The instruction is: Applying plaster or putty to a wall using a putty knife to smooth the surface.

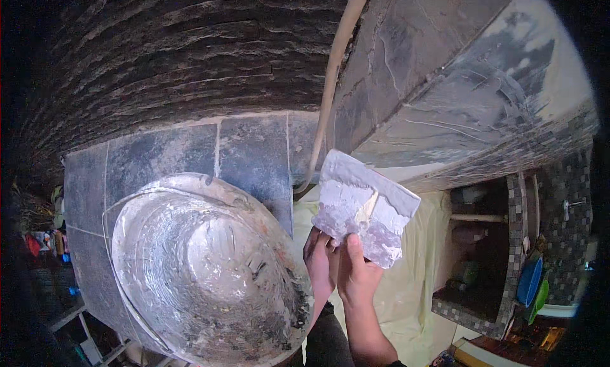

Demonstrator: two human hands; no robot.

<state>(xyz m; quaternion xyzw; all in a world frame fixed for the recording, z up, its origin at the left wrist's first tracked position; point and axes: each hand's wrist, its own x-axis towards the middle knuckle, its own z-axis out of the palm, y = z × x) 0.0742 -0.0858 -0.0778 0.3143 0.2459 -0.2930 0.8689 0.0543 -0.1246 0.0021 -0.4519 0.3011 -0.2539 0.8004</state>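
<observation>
A wide putty knife (372, 179), its flat blade coated with wet whitish plaster, is held up in front of me. My right hand (360, 279) is closed at its lower edge, with the thumb laid along the plastered face. Close beside it, my left hand (322, 259) has its fingers curled in at the blade's lower left; what they grip is hidden behind the blade and the other hand. To the left stands a large bucket (143, 240) with a wire handle, its inside smeared with plaster and some pale mix at the bottom.
The bucket stands on a dark tiled ledge (184, 148) below a rough stone wall (210, 55). A beige hose (333, 81) runs down behind the knife. Pale sheeting (406, 303) lies below on the right, beside a mosaic-tiled counter (508, 240) with blue and green basins (529, 281).
</observation>
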